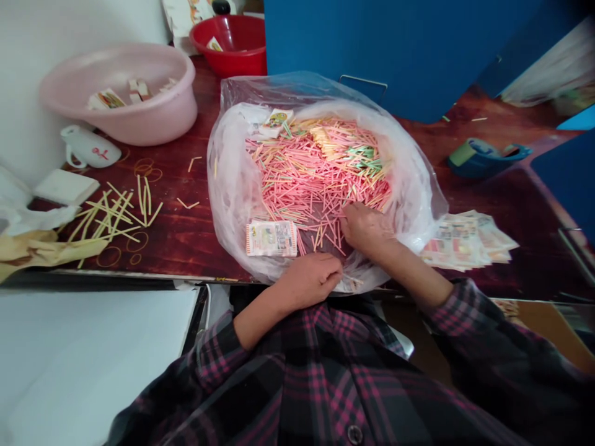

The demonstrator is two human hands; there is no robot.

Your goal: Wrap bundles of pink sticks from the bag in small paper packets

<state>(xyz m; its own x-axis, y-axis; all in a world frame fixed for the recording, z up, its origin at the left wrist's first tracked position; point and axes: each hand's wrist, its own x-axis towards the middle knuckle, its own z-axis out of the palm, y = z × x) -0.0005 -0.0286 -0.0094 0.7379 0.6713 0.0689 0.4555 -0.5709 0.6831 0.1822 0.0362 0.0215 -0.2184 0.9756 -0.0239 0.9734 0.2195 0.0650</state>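
Observation:
A pile of thin pink, yellow and green sticks fills a clear plastic bag spread open in front of me. My right hand is closed at the near right edge of the pile, its fingertips among the pink sticks; what it grips is hidden. Nearer my body, my left hand lies with curled fingers at the bag's front edge, and I cannot make out what is in it. A printed packet rests in the bag just left of that hand. Another printed packet lies at the bag's far left.
A pink basin with packets, a white mug and loose yellow sticks are on the left. Behind stands a red basin. Fanned printed wrappers and a blue tape dispenser lie right, near a blue panel.

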